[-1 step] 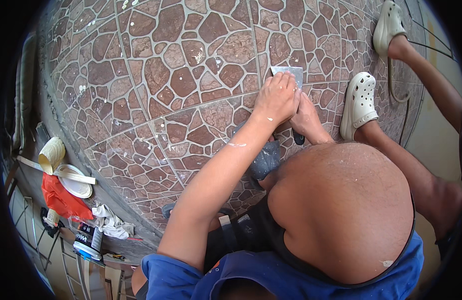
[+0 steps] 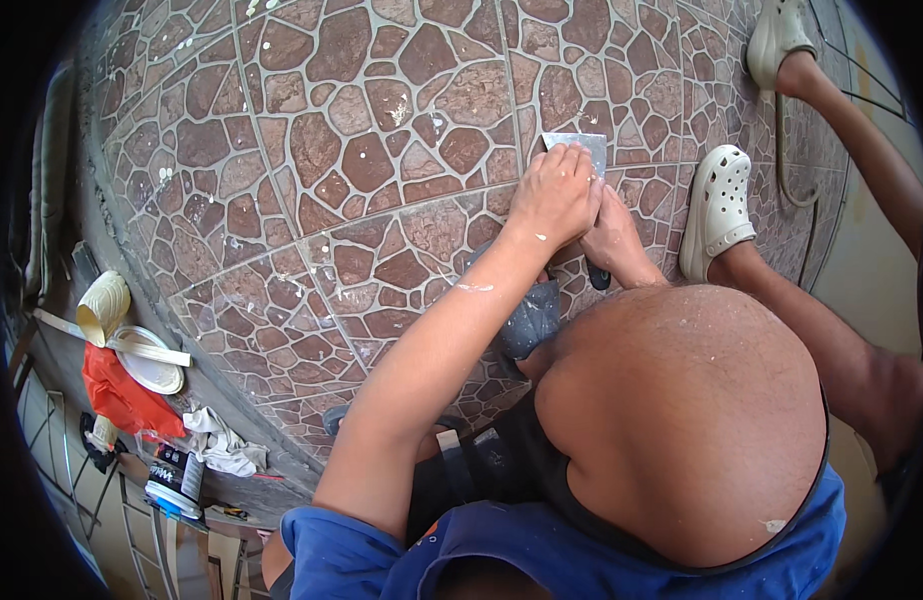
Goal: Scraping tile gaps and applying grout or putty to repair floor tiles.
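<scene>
A putty knife (image 2: 593, 148) with a broad, smeared metal blade is held low over the patterned tile floor. My right hand (image 2: 617, 240) is closed round it, and the dark end of its handle (image 2: 598, 276) sticks out below the palm. My left hand (image 2: 554, 195) lies across the near part of the blade, fingers pressed together on the metal and against the right hand. Pale splatters mark my left wrist and forearm. The blade's top edge and corner show beyond my fingers; most of the handle is hidden.
My shoe (image 2: 535, 318) and bent knee are close below the hands. Another person's pale clog (image 2: 717, 215) stands just right. At the left edge lie an oval lid (image 2: 156, 378) with a stick, a red bag (image 2: 122, 395), a white rag (image 2: 224, 447) and a tub (image 2: 174, 490).
</scene>
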Demonstrator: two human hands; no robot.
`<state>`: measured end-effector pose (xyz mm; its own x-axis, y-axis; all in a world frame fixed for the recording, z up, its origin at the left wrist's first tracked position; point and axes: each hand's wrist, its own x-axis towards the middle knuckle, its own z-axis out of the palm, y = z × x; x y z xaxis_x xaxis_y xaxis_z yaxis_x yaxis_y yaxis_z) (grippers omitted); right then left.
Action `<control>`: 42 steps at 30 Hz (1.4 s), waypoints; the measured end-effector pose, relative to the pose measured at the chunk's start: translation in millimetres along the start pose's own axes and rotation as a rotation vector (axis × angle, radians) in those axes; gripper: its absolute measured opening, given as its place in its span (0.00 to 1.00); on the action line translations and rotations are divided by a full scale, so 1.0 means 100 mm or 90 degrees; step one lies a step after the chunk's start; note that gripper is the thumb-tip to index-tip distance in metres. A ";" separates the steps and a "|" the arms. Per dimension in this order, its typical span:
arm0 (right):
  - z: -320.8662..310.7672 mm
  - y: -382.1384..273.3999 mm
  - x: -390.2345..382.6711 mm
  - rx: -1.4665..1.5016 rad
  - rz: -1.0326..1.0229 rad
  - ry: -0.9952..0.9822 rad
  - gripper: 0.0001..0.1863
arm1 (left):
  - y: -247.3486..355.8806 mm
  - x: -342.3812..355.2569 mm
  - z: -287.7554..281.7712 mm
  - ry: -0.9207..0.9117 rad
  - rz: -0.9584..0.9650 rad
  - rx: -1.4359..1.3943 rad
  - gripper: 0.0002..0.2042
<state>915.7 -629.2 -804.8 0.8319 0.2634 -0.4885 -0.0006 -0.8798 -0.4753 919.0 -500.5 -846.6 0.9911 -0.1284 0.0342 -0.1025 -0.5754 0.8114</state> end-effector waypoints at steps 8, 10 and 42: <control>-0.05 0.24 -0.05 -0.037 -0.043 -0.040 0.16 | 0.09 -0.18 0.03 0.003 -0.056 -0.017 0.21; -0.06 0.20 -0.04 -0.041 -0.067 -0.064 0.16 | 0.09 -0.23 0.05 0.018 -0.072 0.019 0.21; -0.05 0.06 0.04 0.131 -0.056 -0.140 0.19 | 0.11 -0.23 -0.09 0.013 -0.132 0.017 0.21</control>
<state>921.2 -635.0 -805.9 0.6940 0.4334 -0.5749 -0.0647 -0.7578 -0.6493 895.9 -496.7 -833.8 0.9927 0.0116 -0.1200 0.1021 -0.6095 0.7862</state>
